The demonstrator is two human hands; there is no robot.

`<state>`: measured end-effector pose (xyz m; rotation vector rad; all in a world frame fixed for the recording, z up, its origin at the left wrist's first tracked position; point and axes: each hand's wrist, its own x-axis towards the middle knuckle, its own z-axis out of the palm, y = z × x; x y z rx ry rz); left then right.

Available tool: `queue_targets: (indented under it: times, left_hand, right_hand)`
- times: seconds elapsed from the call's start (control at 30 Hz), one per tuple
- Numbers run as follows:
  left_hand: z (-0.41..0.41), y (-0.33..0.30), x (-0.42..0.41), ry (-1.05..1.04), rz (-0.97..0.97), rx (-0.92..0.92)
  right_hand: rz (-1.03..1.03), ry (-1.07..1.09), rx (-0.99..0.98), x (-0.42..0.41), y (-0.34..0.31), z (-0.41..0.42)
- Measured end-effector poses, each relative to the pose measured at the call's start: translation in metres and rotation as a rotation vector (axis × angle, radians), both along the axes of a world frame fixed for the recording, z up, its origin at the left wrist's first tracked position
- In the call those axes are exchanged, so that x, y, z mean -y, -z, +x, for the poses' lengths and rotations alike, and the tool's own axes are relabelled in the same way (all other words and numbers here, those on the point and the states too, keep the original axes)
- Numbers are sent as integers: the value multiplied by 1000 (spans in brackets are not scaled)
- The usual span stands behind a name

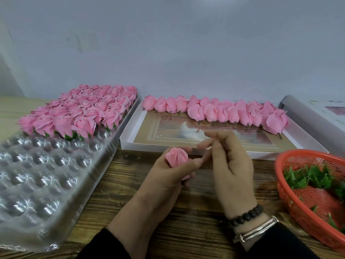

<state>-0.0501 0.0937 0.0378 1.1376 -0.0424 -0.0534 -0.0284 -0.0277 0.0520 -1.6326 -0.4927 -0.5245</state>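
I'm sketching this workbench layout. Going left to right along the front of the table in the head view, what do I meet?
clear plastic tray → left hand, gripping a pink rose → right hand → red basket holding green leaves

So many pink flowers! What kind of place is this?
Probably a craft workbench for putting pretend roses together: the left hand grips one bud, a clear tray holds rows of pink roses, and a red basket holds green leaf pieces.
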Motion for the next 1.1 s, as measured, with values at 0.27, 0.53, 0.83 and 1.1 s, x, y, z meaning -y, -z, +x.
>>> queue_targets:
  times: [0.27, 0.53, 0.83, 1.1]
  left_hand:
    - [5, -2, -1, -250, -207, 19]
    - [2, -2, 4, -149, -259, 38]
    - [3, -4, -4, -125, -201, -59]
    - [-1, -7, -7, -363, 228, 155]
  right_hand:
    - [-283, -213, -280, -10, 14, 3]
    - [-255, -175, -349, -13, 12, -2]
    - [-69, -489, -649, -6, 1, -3]
    - [-55, -188, -336, -1, 0, 4]
